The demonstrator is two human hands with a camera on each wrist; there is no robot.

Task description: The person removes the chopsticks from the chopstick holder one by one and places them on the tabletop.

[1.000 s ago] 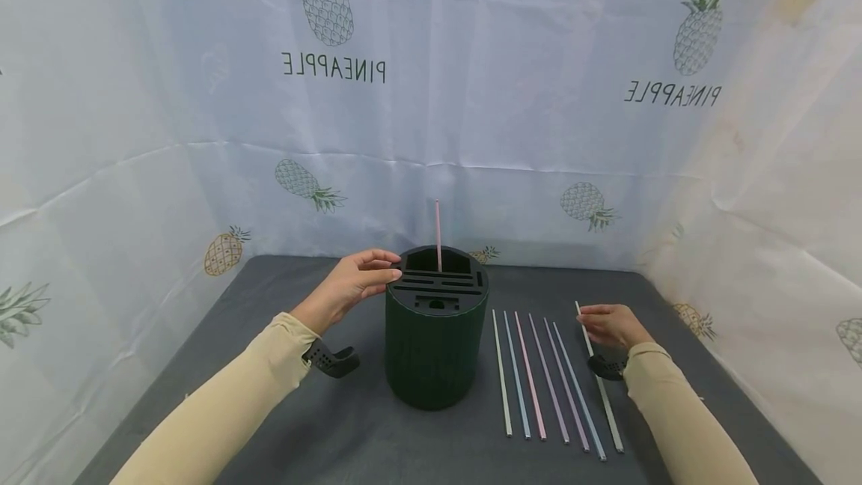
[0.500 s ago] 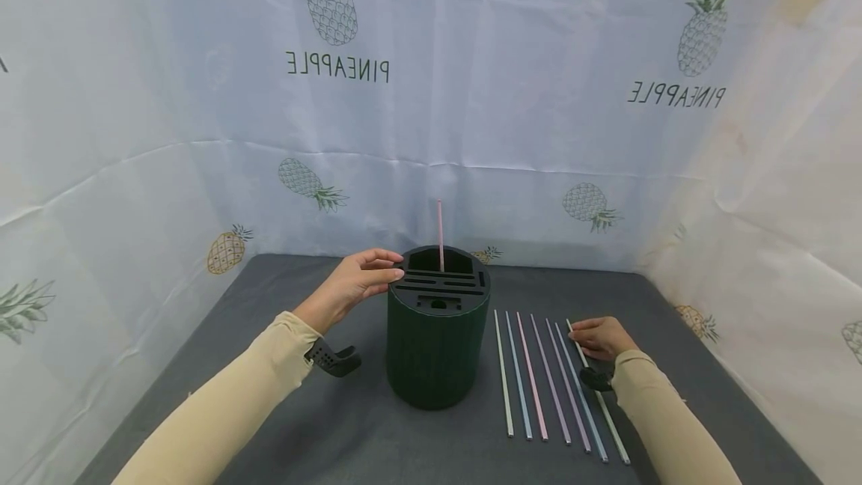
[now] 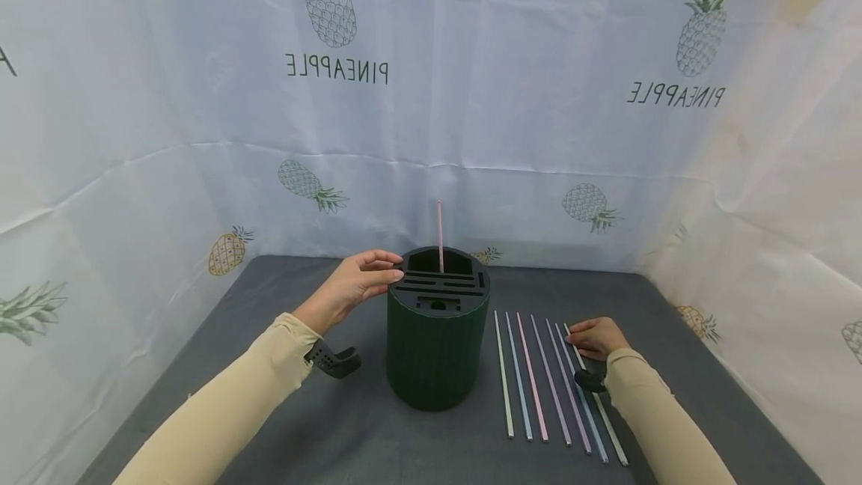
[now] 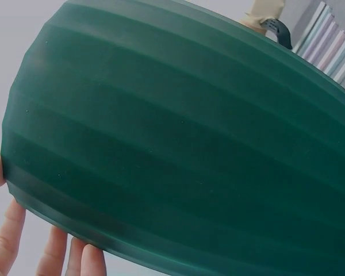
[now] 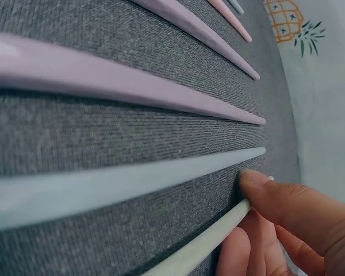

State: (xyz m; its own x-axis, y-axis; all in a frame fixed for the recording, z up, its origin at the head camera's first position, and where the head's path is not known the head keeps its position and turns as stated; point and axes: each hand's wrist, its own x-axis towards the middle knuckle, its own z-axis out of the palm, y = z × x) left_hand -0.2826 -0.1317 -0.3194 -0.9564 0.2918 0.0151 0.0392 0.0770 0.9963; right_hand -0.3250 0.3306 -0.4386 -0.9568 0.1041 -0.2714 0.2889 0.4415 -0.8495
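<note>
At the upper left rim of a dark green utensil holder (image 3: 434, 358) with a slotted black top, my left hand (image 3: 350, 287) holds on with thumb and fingertips. A pink chopstick (image 3: 440, 234) stands upright in the holder's rear opening. My right hand (image 3: 599, 337) pinches a pale green chopstick (image 5: 204, 244) near its thin far end, between thumb and fingers. That chopstick lies along the right end of a row, its tip close beside a light blue chopstick (image 5: 126, 181). Part of it is hidden by the right wrist and its black strap in the head view.
The row on the dark grey cloth (image 3: 310, 425) also has purple chopsticks (image 3: 569, 388), a pink chopstick (image 3: 533, 376), another blue chopstick (image 3: 518, 376) and another pale green chopstick (image 3: 503, 376), nearest the holder. A white pineapple-print curtain (image 3: 498, 111) surrounds the table.
My right hand has moved left and slightly down with the pale green chopstick, bringing it beside the blue one and into line with the row. The left hand and holder stay put.
</note>
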